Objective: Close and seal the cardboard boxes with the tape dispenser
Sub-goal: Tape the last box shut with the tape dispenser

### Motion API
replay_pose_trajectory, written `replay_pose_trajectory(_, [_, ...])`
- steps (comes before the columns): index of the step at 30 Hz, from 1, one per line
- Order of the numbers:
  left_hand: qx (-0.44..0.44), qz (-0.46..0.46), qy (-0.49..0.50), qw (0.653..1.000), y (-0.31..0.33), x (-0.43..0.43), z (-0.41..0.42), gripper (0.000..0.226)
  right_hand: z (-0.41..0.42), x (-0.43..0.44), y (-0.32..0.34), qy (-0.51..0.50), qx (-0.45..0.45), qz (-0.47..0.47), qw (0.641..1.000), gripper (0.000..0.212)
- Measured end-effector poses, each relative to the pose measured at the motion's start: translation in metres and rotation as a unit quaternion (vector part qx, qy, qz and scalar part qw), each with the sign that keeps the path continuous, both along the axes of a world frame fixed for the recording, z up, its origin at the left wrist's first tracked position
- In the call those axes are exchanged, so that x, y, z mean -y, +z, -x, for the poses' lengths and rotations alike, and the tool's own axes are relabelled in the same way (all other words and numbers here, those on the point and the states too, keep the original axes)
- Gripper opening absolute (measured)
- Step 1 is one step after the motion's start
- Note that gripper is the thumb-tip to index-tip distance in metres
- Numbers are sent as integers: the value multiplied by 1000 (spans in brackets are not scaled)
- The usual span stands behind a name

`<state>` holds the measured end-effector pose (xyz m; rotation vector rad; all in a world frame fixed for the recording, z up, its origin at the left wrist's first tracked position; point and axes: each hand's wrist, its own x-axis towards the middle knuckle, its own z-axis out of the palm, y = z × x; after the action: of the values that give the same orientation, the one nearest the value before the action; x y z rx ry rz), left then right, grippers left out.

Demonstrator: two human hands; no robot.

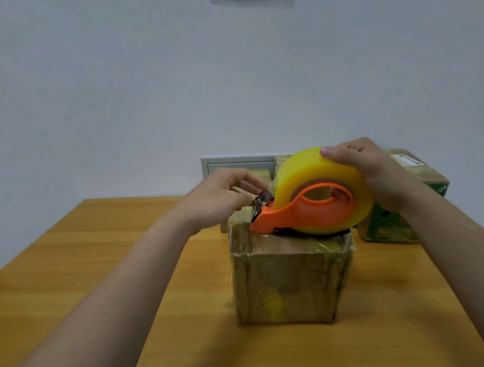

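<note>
Head view has the right hand (377,175) gripping the orange tape dispenser (307,215), steadied atop the tape-wrapped cardboard box (289,280) mid-bench (93,258), while the left hand (224,197), at the dispenser's 9 o'clock, pinches the tape end (262,199), probably to draw out a fresh length.

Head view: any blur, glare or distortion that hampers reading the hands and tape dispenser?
Head view: soft even light, faint shadows; wide-angle stretch lengthens the forearms; left hand slightly blurred at its fingertips; tape dispenser and right hand read clearly; mild sheen on the front box, no hard glare.
</note>
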<state>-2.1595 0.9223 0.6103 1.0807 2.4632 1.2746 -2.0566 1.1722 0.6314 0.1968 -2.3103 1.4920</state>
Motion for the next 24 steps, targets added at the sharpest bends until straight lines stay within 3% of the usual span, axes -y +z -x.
replay_pose_trajectory(3, [-1, -5, -5, 1000, -2, -2, 4, 29, 2, -1, 0, 13, -3, 3, 1000, 89])
replay_pose_trajectory(7, [1, 20, -58, 998, -1, -3, 6, 56, 2, -2, 4, 33, 5, -9, 999, 61])
replay_pose_trajectory(11, [8, 4, -69, 998, 4, -2, 9, 43, 3, -4, 8, 60, 23, -19, 998, 69])
replay_pose_trajectory(15, [2, 2, -88, 996, 10, -1, 7, 31, 3, -4, 11, 84, 20, -21, 996, 34])
replay_pose_trajectory(24, [-54, 29, -54, 997, 16, 5, 5, 12, 4, 1, 14, 73, 24, -26, 997, 41])
